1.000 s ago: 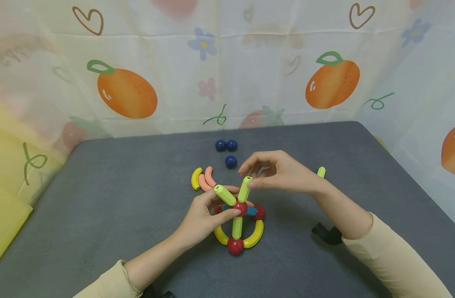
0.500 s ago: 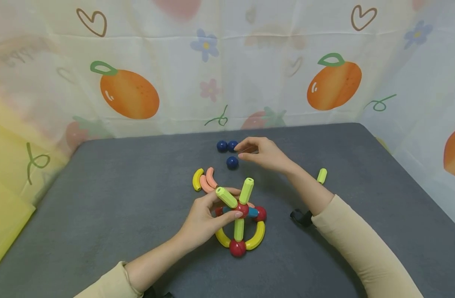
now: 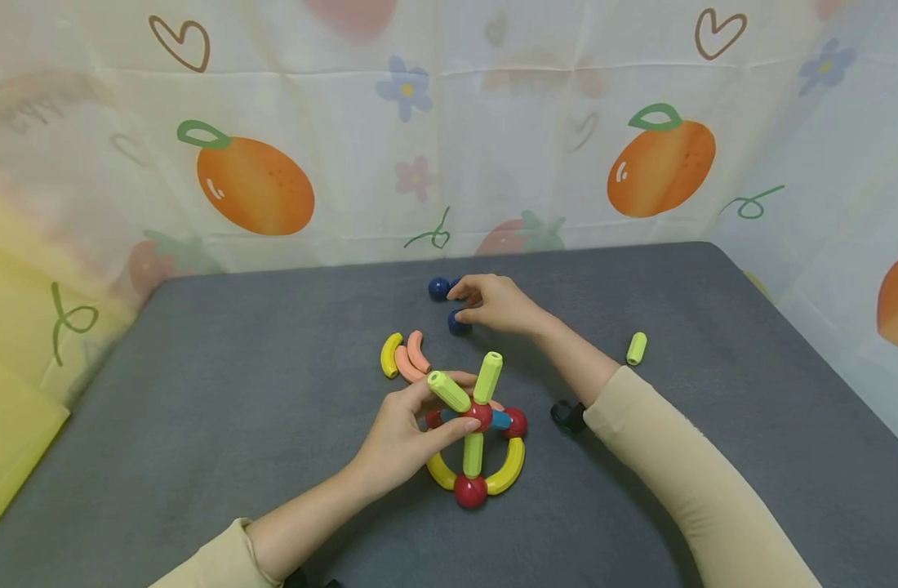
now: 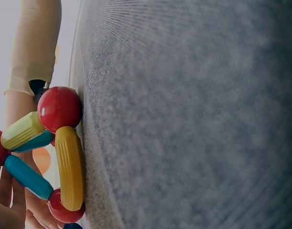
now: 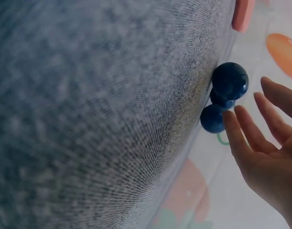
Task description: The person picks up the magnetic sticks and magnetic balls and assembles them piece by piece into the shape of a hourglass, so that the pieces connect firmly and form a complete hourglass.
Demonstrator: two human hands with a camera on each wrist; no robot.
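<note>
My left hand (image 3: 399, 437) grips a toy frame of rods and balls, its thumb against the upper red ball (image 3: 479, 416). Two light green rods (image 3: 449, 390) stick up from that ball and a third runs down to a lower red ball (image 3: 470, 492). Curved yellow rods (image 4: 69, 167) and blue rods (image 4: 29, 176) join more red balls in the left wrist view. Farther back, my right hand (image 3: 502, 304) reaches over dark blue balls, its thumb overlapping the nearest blue ball (image 3: 458, 325). In the right wrist view, its fingers are spread loosely beside a blue ball (image 5: 230, 81), pinching nothing.
Left of the frame lie a curved yellow rod (image 3: 391, 355) and curved pink rods (image 3: 418, 351), partly behind my left hand. One loose light green rod (image 3: 636, 349) rests on the right of the grey table (image 3: 273, 343). A printed curtain (image 3: 493, 147) hangs along the back edge.
My right hand has left the upper end of a green rod and moved back and left to the blue balls. The left hand keeps its hold on the frame.
</note>
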